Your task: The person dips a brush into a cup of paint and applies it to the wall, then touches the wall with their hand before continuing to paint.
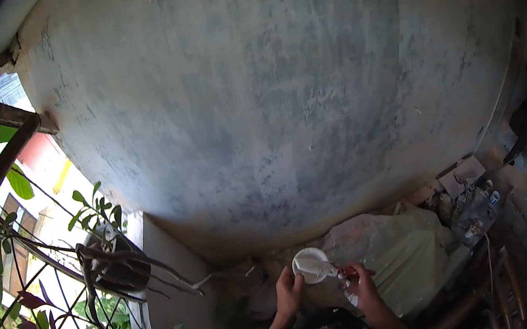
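At the bottom centre, my left hand (pixel 289 292) is closed on the left edge of a round white container (pixel 312 261). To its right, my right hand (pixel 361 281) has its fingers closed around the end of a tool with a whitish part that reaches to the container; the tool's exact shape is too small to tell. White smears show on my right hand. A large wall (pixel 269 109) with grey, patchy paint rises in front of both hands.
A pale sheet (pixel 396 257) covers something low on the right. Beyond it lies a cluttered pile (pixel 478 207). At the left are a potted plant (pixel 115 265), bare twisted stems, a metal grille and a ledge (pixel 175 280).
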A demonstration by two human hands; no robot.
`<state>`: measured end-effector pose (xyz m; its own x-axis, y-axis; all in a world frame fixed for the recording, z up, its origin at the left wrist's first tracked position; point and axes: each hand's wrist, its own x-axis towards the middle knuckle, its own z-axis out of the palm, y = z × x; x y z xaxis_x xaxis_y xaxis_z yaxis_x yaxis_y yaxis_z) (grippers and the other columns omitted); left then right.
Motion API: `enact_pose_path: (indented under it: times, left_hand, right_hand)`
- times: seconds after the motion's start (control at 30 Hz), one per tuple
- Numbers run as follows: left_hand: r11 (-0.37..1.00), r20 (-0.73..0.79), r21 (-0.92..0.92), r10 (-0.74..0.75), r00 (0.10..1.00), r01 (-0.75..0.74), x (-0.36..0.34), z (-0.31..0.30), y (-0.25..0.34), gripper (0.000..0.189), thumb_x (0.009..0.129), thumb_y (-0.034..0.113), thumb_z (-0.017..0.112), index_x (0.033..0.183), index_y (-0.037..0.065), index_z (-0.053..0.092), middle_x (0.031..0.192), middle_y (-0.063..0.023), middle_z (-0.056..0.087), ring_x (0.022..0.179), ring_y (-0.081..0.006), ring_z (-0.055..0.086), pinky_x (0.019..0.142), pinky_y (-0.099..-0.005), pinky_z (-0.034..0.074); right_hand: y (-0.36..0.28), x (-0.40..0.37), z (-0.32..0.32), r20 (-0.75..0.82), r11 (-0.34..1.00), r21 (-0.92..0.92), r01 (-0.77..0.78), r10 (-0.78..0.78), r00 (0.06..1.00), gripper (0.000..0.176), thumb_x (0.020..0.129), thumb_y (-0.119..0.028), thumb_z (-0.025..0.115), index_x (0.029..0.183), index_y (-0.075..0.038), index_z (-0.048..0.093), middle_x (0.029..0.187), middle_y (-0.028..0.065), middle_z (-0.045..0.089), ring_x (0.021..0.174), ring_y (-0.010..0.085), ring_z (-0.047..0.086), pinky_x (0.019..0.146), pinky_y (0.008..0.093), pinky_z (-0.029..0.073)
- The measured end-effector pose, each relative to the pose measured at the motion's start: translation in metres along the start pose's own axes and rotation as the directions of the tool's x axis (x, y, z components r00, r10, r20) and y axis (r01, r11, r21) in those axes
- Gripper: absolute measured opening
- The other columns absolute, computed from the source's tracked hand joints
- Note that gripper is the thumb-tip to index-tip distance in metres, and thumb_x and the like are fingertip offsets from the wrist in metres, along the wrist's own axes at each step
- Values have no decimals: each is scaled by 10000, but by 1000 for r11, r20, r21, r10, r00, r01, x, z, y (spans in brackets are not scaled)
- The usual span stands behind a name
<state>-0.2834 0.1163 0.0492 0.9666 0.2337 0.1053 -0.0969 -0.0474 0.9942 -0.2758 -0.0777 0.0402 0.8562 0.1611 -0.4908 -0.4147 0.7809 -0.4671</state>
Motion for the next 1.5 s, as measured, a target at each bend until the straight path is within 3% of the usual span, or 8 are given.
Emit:
enact_pose_path:
  times: [0.33,0.67,0.87,1.0,1.1,1.33,1.4,1.5]
  left_hand:
    - [982,-53,-92,-168,984,163,-7,-8,-1,87,888,70,493,869,-14,505,758,-19,548,727,-62,505,632,-241,416]
    - [972,-105,-107,-219,970,208,10,-11,-35,58,902,38,464,874,-3,492,807,-32,549,775,-66,497,690,-237,414]
    - [948,-148,-180,-292,945,264,6,-21,-72,85,933,42,442,946,1,515,898,-30,583,844,-58,516,771,-232,423]
    - [927,-191,-212,-351,917,311,-1,-31,-93,70,934,50,456,920,6,508,877,-18,566,815,-46,478,751,-209,392]
    - [924,-235,-162,-377,896,346,-4,-38,-104,99,934,47,463,837,30,455,810,-4,535,740,-29,452,669,-199,391]
    - [903,-287,-132,-429,857,408,-19,-59,-133,72,928,38,472,858,19,472,826,-16,558,742,-38,478,677,-192,398]
    - [900,-298,-106,-435,850,423,-19,-60,-136,70,930,37,472,862,19,471,821,-15,556,741,-34,478,672,-193,401]
    - [876,-265,-151,-483,835,459,-23,-64,-150,56,927,33,459,908,15,509,863,-15,575,774,-40,485,726,-204,404]
  right_hand:
    - [1,-4,-1,-71,992,-128,-5,-4,997,205,884,-339,584,874,-134,575,808,3,612,611,124,510,580,301,397]
    - [-7,59,53,-183,949,-164,268,-296,937,251,881,-368,608,877,-128,531,754,-13,536,628,103,454,624,258,366]
    - [-3,169,114,-112,778,-132,614,-627,771,228,892,-295,615,855,-109,489,777,-10,495,647,81,390,618,244,335]
    - [-9,238,157,-80,641,-77,764,-767,636,225,906,-280,591,867,-88,479,762,8,517,640,82,408,601,244,345]
    - [-8,278,176,-166,597,-117,794,-800,577,220,901,-283,595,866,-96,485,809,-4,516,667,90,420,635,252,354]
    - [15,329,167,-187,516,-168,840,-853,486,214,913,-259,578,861,-78,475,777,13,509,658,91,419,617,255,360]
    - [29,347,147,-129,405,-289,867,-914,384,202,911,-227,588,848,-68,481,761,6,498,656,81,412,607,247,357]
    - [56,363,120,-146,380,-404,833,-925,351,192,910,-193,592,827,-54,488,756,0,493,662,68,407,607,239,350]
